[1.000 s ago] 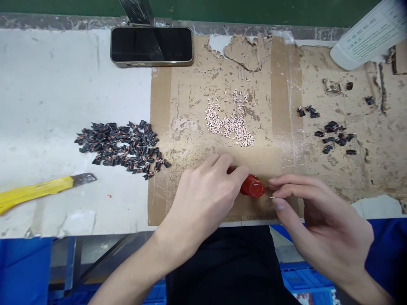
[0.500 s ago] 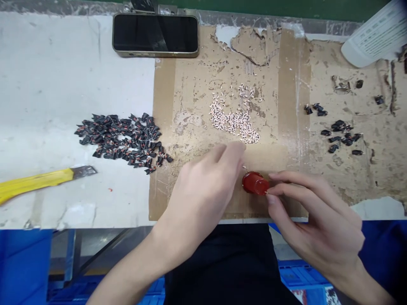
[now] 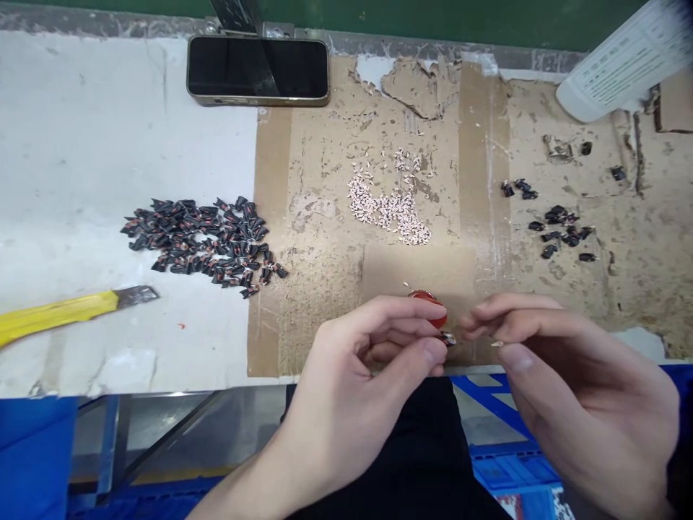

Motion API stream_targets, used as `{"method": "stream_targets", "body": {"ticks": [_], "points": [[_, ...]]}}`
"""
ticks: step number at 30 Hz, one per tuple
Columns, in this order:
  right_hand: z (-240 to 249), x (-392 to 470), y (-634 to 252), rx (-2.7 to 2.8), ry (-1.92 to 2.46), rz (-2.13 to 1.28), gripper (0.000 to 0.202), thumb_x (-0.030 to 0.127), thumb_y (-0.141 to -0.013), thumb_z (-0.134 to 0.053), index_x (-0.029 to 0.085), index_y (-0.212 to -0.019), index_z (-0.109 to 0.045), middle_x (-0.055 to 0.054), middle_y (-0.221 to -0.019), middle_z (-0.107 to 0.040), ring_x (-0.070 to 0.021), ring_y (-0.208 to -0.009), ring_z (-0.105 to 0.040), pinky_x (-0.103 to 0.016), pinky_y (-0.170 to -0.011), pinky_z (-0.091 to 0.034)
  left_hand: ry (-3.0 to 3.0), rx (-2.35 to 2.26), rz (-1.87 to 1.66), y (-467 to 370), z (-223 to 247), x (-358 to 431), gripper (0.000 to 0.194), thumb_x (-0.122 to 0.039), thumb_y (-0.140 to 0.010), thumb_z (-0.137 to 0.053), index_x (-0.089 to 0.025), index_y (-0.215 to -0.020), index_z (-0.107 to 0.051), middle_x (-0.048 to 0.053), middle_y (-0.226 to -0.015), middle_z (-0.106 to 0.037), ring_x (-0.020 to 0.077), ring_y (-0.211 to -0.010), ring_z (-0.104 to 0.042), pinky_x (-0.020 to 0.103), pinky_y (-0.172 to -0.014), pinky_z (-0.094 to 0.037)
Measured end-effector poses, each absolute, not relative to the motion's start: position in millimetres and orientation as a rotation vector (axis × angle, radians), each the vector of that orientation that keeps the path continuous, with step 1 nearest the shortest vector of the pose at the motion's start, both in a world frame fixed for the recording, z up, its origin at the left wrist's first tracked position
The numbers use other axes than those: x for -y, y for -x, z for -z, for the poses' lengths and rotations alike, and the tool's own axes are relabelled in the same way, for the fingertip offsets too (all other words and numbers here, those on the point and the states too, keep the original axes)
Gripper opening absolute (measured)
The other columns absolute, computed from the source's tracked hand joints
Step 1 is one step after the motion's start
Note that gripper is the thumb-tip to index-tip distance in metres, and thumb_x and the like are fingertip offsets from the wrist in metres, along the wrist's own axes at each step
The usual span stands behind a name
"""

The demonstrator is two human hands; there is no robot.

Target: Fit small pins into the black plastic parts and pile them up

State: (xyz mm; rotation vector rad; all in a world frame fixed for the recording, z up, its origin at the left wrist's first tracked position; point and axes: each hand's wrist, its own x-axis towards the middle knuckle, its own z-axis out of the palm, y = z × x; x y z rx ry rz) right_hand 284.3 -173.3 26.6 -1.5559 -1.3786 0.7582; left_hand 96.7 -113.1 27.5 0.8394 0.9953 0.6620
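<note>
My left hand (image 3: 360, 390) pinches a small black piece (image 3: 448, 338) between thumb and fingers, near the table's front edge. Just to the right, my right hand (image 3: 590, 383) holds a tiny pale piece (image 3: 497, 344) at its thumb and fingertips. The two pieces are a short way apart. Behind my left fingers a red cup-shaped object (image 3: 426, 297) stands on the cardboard, partly hidden by them. A scattered pile of tiny pale pieces (image 3: 387, 208) lies beyond it. On the left is a heap of black pieces with reddish marks (image 3: 200, 235).
A yellow utility knife (image 3: 65, 314) lies at the left, blade out. At the back are a phone-like device with a dark screen (image 3: 258, 68) and a tilted white bottle (image 3: 611, 76). More black pieces (image 3: 566, 224) lie scattered on the right-hand cardboard (image 3: 568, 310).
My left hand has drawn back toward me from beyond the red cup and turned; a black piece now shows in it. My right hand has moved right, away from the cup. The view has shifted slightly.
</note>
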Motion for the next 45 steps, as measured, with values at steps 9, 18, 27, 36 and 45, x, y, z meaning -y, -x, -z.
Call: {"method": "stream_targets", "body": {"ticks": [9, 18, 27, 36, 45], "points": [[-29.7, 173.5, -279.0, 1.336, 1.468, -0.856, 0.025, 0.000, -0.093, -0.067, 0.024, -0.100, -0.073, 0.000, -0.104, -0.079, -0.0129, -0.096, -0.078, -0.018, -0.085, -0.067, -0.711, -0.897, -0.646, -102.3, -28.8, 115.2, 0.019, -0.008, -0.090, -0.079, -0.022, -0.102, -0.078, -0.004, -0.087, -0.083, 0.0086, -0.075, -0.079, 0.013, -0.074, -0.066], [-30.8, 173.8, -279.2, 1.396, 1.441, -0.862, 0.024, 0.001, -0.092, -0.069, 0.024, -0.099, -0.072, -0.001, -0.101, -0.078, -0.0120, -0.094, -0.077, -0.016, -0.083, -0.066, -0.736, -0.886, -0.661, -101.2, -26.3, 115.8, 0.021, -0.009, -0.090, -0.080, -0.023, -0.104, -0.076, -0.004, -0.082, -0.082, 0.0092, -0.071, -0.079, 0.012, -0.070, -0.064], [-35.6, 165.5, -285.8, 1.444, 1.448, -0.947, 0.019, 0.007, -0.089, -0.078, 0.025, -0.094, -0.079, -0.002, -0.098, -0.084, -0.0156, -0.082, -0.081, -0.020, -0.072, -0.069, -0.740, -0.915, -0.651, -98.0, -33.2, 112.8, 0.018, -0.007, -0.087, -0.080, -0.022, -0.093, -0.073, -0.004, -0.081, -0.080, 0.0102, -0.067, -0.077, 0.015, -0.065, -0.063], [-32.4, 167.3, -285.9, 1.467, 1.416, -0.795, 0.030, 0.002, -0.081, -0.083, 0.028, -0.096, -0.084, 0.001, -0.094, -0.086, -0.0163, -0.074, -0.082, -0.021, -0.064, -0.069, -0.682, -0.917, -0.634, -97.8, -35.9, 112.9, 0.021, -0.010, -0.085, -0.085, -0.020, -0.082, -0.066, -0.006, -0.070, -0.073, 0.0056, -0.064, -0.068, 0.011, -0.063, -0.054], [-27.8, 173.1, -279.5, 1.283, 1.354, -0.976, 0.029, 0.005, -0.083, -0.083, 0.028, -0.101, -0.082, -0.002, -0.095, -0.087, -0.0220, -0.077, -0.085, -0.025, -0.068, -0.072, -0.654, -0.948, -0.508, -100.9, -41.5, 108.5, 0.037, -0.018, -0.073, -0.097, -0.019, -0.077, -0.061, -0.004, -0.064, -0.073, 0.0097, -0.056, -0.067, 0.016, -0.055, -0.054]]}}
